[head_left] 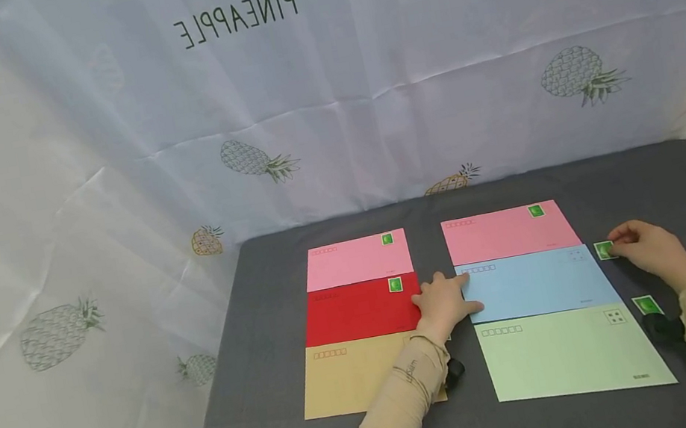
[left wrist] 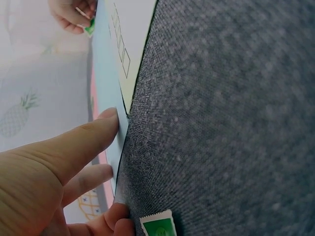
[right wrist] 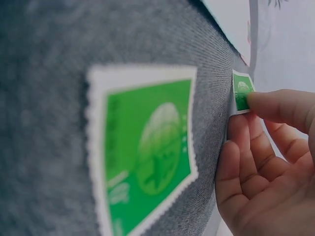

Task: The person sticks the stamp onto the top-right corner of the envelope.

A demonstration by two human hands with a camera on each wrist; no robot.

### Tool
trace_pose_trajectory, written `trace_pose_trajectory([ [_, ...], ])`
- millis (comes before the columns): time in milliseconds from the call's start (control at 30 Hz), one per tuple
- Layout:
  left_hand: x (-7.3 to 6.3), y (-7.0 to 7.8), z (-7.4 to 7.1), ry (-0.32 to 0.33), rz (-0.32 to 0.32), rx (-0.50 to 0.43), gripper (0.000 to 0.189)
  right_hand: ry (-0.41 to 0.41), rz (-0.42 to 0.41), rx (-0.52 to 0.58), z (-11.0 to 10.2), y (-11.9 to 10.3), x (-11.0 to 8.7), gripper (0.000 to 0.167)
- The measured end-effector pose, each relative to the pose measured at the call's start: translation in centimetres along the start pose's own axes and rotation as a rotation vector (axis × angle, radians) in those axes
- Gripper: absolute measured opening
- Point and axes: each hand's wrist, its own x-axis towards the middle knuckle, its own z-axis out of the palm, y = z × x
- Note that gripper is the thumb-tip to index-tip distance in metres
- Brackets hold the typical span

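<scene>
My left hand lies at the left edge of a light blue envelope, thumb and a finger touching it. Its thumb presses near that envelope's corner in the left wrist view. To the right of the blue envelope, my right hand pinches a green postage stamp with a white perforated border. In the right wrist view, thumb and fingers grip this stamp by its edge, close over the cloth. A second green stamp lies nearer, beside the pale green envelope.
Left column: pink envelope and red envelope, each bearing a stamp, and a tan envelope partly under my left forearm. A stamped pink envelope lies behind the blue one. Dark grey cloth covers the table; a printed curtain hangs behind.
</scene>
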Motion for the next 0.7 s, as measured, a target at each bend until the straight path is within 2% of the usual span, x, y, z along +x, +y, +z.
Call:
trace_pose_trajectory([
  [200, 0.0, 0.0, 0.0, -0.006, 0.0, -0.007, 0.06, -0.01, 0.021, 0.063, 0.0, -0.2, 0.1, 0.04],
  [333, 0.2, -0.1, 0.1, -0.004, 0.003, -0.008, 0.061, -0.038, -0.004, 0.115, 0.1, -0.6, 0.1, 0.047],
  [533, 0.2, -0.2, 0.3, 0.007, 0.005, 0.001, 0.061, -0.152, -0.097, 0.134, 0.5, -2.0, 0.2, 0.051],
  [700, 0.1, -0.1, 0.3, 0.011, 0.011, 0.003, 0.06, -0.217, -0.111, 0.094, 1.1, -2.6, 0.2, 0.052],
])
